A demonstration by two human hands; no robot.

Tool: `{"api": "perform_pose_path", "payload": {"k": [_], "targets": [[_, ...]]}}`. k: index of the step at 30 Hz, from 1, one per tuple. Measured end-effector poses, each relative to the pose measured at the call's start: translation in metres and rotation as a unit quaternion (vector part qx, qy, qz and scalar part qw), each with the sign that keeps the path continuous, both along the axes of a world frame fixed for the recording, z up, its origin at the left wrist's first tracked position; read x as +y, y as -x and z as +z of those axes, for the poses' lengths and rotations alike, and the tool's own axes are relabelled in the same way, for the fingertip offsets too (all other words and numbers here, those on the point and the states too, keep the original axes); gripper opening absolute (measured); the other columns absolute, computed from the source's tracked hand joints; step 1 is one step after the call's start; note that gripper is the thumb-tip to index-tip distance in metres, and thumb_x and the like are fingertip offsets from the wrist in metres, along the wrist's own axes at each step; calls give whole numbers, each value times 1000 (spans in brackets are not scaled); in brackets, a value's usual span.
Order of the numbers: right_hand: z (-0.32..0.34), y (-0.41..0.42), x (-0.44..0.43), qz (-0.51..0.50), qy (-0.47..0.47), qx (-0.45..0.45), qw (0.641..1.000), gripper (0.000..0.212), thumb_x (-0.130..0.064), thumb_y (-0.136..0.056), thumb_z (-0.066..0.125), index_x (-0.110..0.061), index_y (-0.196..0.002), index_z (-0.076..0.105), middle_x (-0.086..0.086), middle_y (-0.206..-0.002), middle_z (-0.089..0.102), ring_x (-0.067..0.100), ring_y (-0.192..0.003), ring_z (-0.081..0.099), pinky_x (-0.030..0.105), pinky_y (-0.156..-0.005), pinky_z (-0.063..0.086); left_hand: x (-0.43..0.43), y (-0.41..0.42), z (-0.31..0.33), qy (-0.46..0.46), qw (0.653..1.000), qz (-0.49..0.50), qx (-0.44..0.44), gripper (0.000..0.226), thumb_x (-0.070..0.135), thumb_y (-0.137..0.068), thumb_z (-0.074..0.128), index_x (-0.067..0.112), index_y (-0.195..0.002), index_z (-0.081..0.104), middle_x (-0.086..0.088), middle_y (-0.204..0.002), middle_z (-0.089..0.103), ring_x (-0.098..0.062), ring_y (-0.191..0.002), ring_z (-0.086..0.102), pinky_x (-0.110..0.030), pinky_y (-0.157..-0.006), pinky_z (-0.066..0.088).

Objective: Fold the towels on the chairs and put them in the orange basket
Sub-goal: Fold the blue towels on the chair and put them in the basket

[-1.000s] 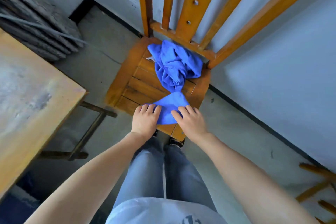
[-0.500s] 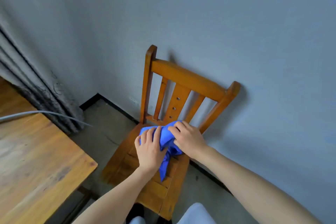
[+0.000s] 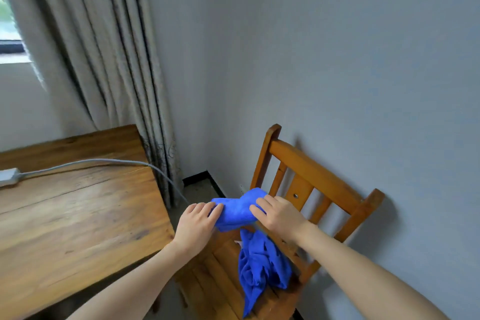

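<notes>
Towel, blue: head view, ~5 o'clock of centre. Bunched top part is lifted above the chair seat, btwn both hands. The rest hangs down at 6 o'clock, lower end lying on the seat slats.

L hand: palm down, fingers curled over towel's 9 o'clock end, gripping it. R hand: palm down, fingers wrapped on its 3 o'clock end, gripping too. Both forearms bare, reaching fwd from bottom edge, converging.

Chair back at 3 o'clock of hands, against grey wall. Wooden table at 8 o'clock w/ grey cable across it. Curtain at 11 o'clock.
</notes>
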State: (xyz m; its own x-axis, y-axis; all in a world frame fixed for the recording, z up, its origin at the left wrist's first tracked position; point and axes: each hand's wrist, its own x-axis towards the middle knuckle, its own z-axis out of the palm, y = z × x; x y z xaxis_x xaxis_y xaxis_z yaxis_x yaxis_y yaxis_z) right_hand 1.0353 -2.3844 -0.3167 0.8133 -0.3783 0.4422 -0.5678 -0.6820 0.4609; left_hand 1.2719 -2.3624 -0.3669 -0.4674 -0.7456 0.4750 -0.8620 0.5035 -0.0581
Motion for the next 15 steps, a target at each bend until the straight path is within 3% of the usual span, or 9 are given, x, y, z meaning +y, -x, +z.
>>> {"api": "perform_pose_path", "payload": {"k": [2,4,7,12,15], "targets": [[4,-8,1,45,9,11,999,16,-5,-80,45,-10,-94,52,3,-68,60,17,-59,56,23,-47,44,26,-12,7,8,999,34,13,54,25,-61,75,17,-106,47,-2,-89,72,-20,-72,69,-24,-67,55],[13,-19,14,109,1,23,994,20,-6,-81,46,-9,-100,49,3,-71,62,16,-60,57,22,-48,45,62,-17,16,44,994,94,19,36,22,-69,55,17,-104,47,-2,-88,72,-20,-72,69,-25,-66,55],[12,-36,19,164,11,18,986,30,-1,-78,41,-9,-107,49,3,-68,61,16,-53,53,24,-44,41,99,-30,22,32,988,145,37,36,17,-65,42,17,-101,49,0,-88,71,-20,-75,68,-24,-66,53],[11,-109,64,316,-18,32,948,48,1,-71,44,-11,-118,46,0,-64,57,16,-49,48,23,-44,38,209,-67,34,26,957,290,14,34,13,-65,43,17,-89,66,4,-87,70,-16,-78,67,-25,-66,50],[17,-166,111,396,-54,46,916,65,-2,-61,69,-12,-121,45,1,-69,59,15,-52,50,21,-45,42,286,-90,50,21,924,380,26,30,8,-56,66,14,-85,71,1,-88,72,-18,-81,70,-24,-66,55]]}}
